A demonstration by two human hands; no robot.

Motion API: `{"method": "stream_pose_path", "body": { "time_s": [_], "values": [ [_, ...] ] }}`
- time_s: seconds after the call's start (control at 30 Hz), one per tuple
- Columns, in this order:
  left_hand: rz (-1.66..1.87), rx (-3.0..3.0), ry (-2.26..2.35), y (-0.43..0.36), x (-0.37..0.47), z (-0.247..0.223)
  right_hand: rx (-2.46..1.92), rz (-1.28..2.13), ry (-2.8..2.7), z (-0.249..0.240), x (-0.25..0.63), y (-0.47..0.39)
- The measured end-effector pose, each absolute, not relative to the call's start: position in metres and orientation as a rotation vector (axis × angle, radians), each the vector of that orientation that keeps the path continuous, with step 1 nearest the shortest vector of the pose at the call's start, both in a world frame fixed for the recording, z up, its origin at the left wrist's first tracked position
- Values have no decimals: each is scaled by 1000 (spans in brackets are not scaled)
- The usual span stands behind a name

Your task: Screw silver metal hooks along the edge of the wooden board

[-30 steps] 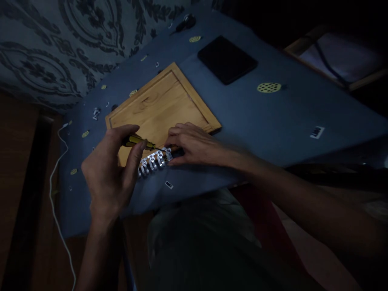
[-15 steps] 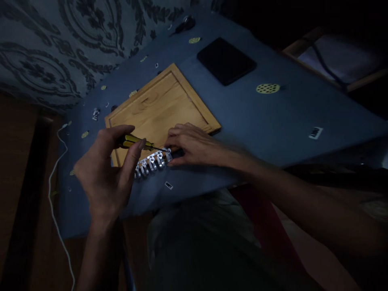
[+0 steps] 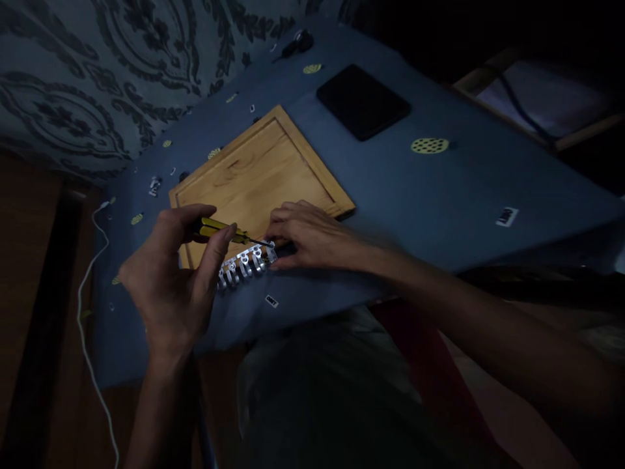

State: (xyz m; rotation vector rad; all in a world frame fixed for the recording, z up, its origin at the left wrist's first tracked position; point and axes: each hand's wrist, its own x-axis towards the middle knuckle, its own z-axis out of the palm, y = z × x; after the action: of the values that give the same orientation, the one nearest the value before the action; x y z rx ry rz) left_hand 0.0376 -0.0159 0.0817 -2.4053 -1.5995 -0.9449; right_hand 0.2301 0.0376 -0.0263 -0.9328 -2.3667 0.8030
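Note:
My left hand (image 3: 178, 280) grips the yellow-and-black handle of a screwdriver (image 3: 219, 229) between thumb and fingers. Its thin shaft points right, and the tip meets the right end of a row of shiny metal brackets (image 3: 245, 262). Those brackets lie along the near edge of a wooden board (image 3: 258, 166). At that same end, my right hand (image 3: 310, 234) is closed with fingers and thumb around a dark piece joined to the brackets. Most of that piece is hidden by the fingers, and the dim light hides fine detail.
A blue patterned cloth covers the table (image 3: 390, 202). Beyond the board lies a flat black tablet-like object (image 3: 364, 101). Dark small items (image 3: 299, 43) sit at the far edge, and a small metal part (image 3: 155, 187) at the left. A white cable (image 3: 83, 326) hangs past the left edge.
The view has shifted very slightly. Both hands keep their places, and the screwdriver tip stays at the end bracket.

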Motion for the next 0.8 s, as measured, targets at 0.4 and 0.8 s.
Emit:
{"method": "stream_pose_path", "body": {
  "time_s": [0.4, 0.8],
  "values": [
    [-872, -2469, -1541, -14, 42, 87, -929, 794, -2372, -23, 231, 36],
    [-839, -2542, -1518, -13, 49, 89, -921, 762, -2353, -29, 231, 36]
  ]
}}
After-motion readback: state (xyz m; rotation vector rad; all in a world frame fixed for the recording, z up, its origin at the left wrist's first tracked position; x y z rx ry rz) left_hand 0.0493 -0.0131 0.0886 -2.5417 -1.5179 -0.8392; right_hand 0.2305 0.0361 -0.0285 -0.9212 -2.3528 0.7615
